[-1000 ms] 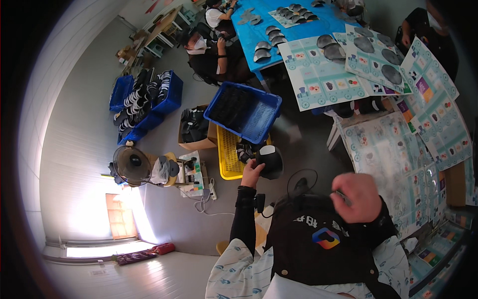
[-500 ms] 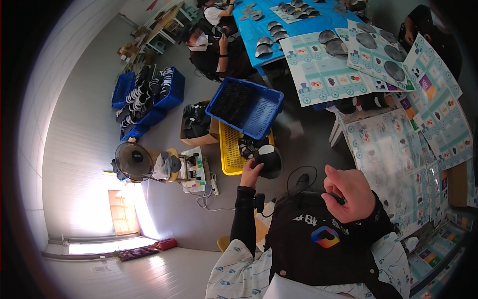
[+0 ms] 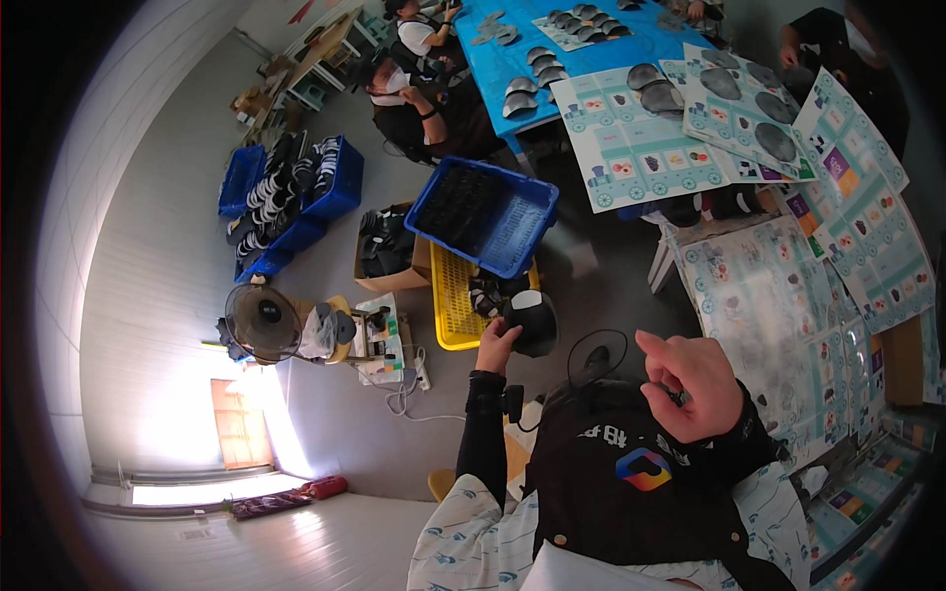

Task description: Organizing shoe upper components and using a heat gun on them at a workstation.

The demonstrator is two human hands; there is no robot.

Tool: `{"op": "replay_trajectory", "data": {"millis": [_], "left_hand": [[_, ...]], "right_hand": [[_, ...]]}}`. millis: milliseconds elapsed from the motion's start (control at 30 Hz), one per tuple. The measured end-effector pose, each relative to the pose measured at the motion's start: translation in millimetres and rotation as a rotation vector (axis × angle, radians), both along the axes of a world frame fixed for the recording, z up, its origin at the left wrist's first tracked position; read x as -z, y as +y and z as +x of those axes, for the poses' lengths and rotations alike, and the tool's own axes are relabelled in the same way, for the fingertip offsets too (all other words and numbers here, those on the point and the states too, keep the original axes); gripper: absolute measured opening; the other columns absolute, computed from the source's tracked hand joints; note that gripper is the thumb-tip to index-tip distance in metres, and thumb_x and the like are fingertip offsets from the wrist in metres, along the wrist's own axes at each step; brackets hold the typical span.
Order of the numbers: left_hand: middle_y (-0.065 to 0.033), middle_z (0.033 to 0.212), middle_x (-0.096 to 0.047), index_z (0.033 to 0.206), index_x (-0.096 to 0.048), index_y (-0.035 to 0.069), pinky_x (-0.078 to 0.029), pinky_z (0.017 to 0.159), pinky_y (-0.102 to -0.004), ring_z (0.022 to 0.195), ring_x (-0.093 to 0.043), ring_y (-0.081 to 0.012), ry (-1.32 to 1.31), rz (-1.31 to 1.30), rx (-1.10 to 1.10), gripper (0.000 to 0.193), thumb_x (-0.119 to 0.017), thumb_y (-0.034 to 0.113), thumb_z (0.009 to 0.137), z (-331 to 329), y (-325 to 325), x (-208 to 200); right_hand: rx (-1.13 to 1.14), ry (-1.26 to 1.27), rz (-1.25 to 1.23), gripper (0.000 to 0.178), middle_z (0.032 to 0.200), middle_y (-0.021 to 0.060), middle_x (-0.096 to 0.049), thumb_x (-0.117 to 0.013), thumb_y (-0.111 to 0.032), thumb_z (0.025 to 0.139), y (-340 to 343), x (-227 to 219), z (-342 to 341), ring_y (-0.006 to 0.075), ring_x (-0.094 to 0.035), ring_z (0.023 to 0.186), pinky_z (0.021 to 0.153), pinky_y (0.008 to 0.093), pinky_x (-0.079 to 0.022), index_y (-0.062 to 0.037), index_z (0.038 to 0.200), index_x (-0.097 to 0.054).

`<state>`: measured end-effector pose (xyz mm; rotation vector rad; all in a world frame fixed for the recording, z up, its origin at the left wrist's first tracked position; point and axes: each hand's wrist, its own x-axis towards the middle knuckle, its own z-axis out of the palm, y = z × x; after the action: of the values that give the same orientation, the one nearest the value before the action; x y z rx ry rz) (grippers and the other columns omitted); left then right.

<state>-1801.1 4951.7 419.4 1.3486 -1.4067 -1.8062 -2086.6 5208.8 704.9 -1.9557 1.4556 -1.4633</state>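
My left hand (image 3: 498, 345) pinches the near edge of a black, rounded, cup-like piece (image 3: 536, 335) with a pale patch at its top. The piece hangs beside the front corner of a yellow crate (image 3: 455, 313). To the right, my right hand (image 3: 698, 389) is raised in front of my black apron (image 3: 601, 483), thumb side up and the other fingers curled in. Something small and dark shows between those fingers; its kind cannot be made out. A thin black cord loop (image 3: 598, 357) lies between my two hands.
A blue crate (image 3: 532, 227) of dark pieces rests over the yellow one, beside a cardboard box (image 3: 402, 275). Left stand a fan (image 3: 264, 313) and blue bins (image 3: 338, 182). A worktable with patterned mats (image 3: 754, 295) is right; co-workers sit around a blue table (image 3: 493, 74).
My right hand has tipped slightly, its upper finger now pointing more to the left. My left hand keeps the black piece in nearly the same place. The masked co-worker's arm has shifted.
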Motion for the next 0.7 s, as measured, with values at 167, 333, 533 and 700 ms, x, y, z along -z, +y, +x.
{"op": "replay_trajectory", "data": {"millis": [167, 333, 533, 700], "left_hand": [[-0.0022, 0.105, -0.067, 0.116, -0.060, 0.004, -0.053, 0.077, -0.0254, 0.093, -0.066, -0.0119, 0.001, -0.004, 0.013, 0.028, -0.068, 0.008, 0.089, 1.7, -2.0, 10.5], [-0.0019, 0.096, -0.065, 0.113, -0.062, 0.001, -0.047, 0.070, -0.0238, 0.084, -0.060, -0.0097, 0.068, -0.013, 0.003, 0.030, -0.071, 0.011, 0.087, -8.6, 3.8, 8.3], [-0.0010, 0.093, -0.064, 0.112, -0.062, 0.002, -0.047, 0.069, -0.0240, 0.082, -0.060, -0.0094, 0.074, -0.031, 0.030, 0.029, -0.071, 0.011, 0.087, -11.5, 5.8, 8.0], [-0.0002, 0.093, -0.064, 0.111, -0.062, 0.003, -0.044, 0.066, -0.0232, 0.079, -0.058, -0.0082, 0.058, -0.045, 0.038, 0.027, -0.071, 0.012, 0.087, -9.7, 5.2, 13.6]], "right_hand": [[0.008, 0.016, 0.006, 0.061, 0.072, 0.0039, -0.055, -0.065, 0.003, 0.074, 2.8, -4.3, 3.0, 0.0195, -0.055, 0.057, 0.052, 0.0313, -0.044, 0.0013, 0.134, -0.054], [0.009, 0.027, 0.004, 0.060, 0.072, 0.0041, -0.055, -0.065, 0.003, 0.074, 5.9, -5.7, 4.8, 0.0196, -0.055, 0.057, 0.051, 0.0311, -0.044, 0.0015, 0.133, -0.055], [-0.109, -0.044, 0.088, 0.048, 0.073, 0.0044, -0.055, -0.067, -0.001, 0.076, 10.3, -11.2, 6.6, 0.0200, -0.055, 0.058, 0.056, 0.0328, -0.046, -0.0024, 0.124, -0.060], [-0.916, -0.295, 0.235, 0.023, 0.064, 0.0003, -0.053, -0.067, -0.022, 0.088, 11.2, 10.1, 8.0, 0.0225, -0.056, 0.060, 0.106, 0.0530, -0.036, -0.0088, 0.072, -0.058]]}}
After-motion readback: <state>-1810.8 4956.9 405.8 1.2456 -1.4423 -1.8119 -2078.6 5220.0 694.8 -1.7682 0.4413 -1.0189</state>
